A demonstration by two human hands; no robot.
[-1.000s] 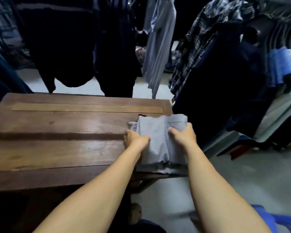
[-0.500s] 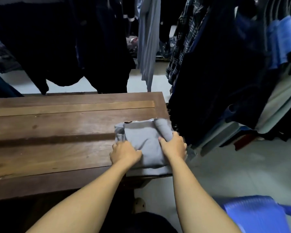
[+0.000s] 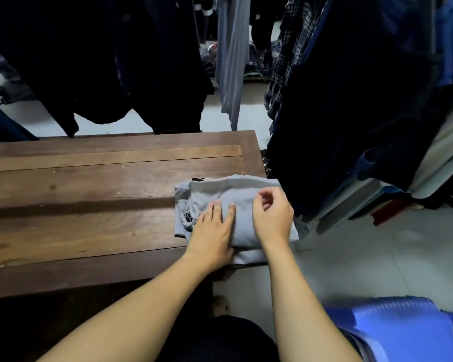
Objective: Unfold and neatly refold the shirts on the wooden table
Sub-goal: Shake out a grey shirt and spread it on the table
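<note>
One folded grey shirt [image 3: 228, 194] at the counter's [image 3: 89, 205] near right corner, overhanging the right edge.
My left hand [image 3: 211, 231] lies flat, fingers spread, pinning the fold; right hand [image 3: 272, 218] hovers loosely curled, pinching nothing.

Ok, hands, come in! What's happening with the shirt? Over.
Left hand flat on the grey shirt, pressing. Right hand loose above it, holding nothing. Shirt folded at the right end of the table. Hanging clothes close beside, not blocking.
</note>
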